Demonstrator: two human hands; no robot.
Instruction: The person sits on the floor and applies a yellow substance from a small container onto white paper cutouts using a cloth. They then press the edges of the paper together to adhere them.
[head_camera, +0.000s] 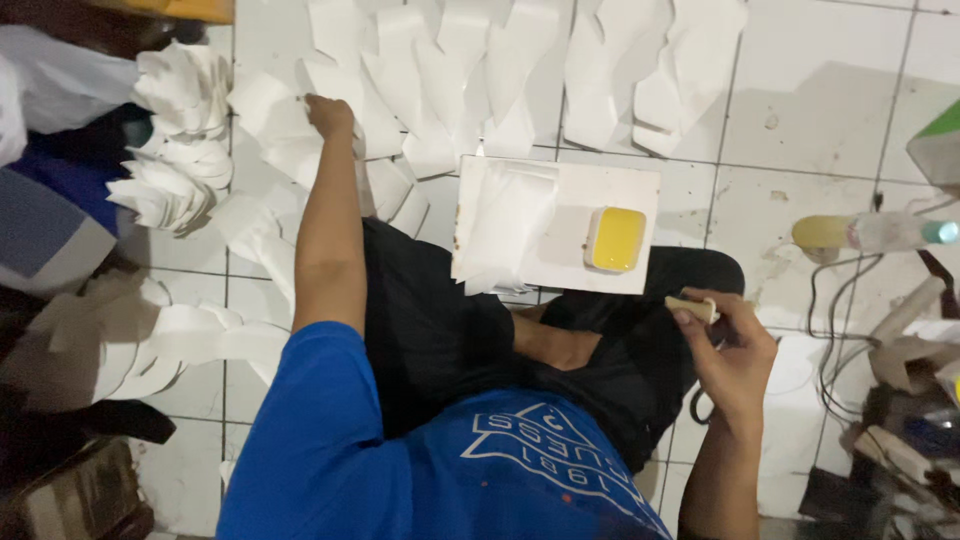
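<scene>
My left hand (328, 115) reaches far forward and rests on white cut pieces (275, 120) spread on the tiled floor. My right hand (725, 345) is held near my knee, fingers closed on a small pale brush handle (693, 308). A white board (560, 225) lies across my lap with a white cut piece (500, 225) on its left part and a small container of yellow glue (615, 239) on its right part.
Rows of white cut pieces (520, 70) cover the floor ahead. Stacks of curved white pieces (180, 130) sit at the left, more lie at lower left (150, 345). A bottle (880, 232), cables (830, 330) and clutter are at the right.
</scene>
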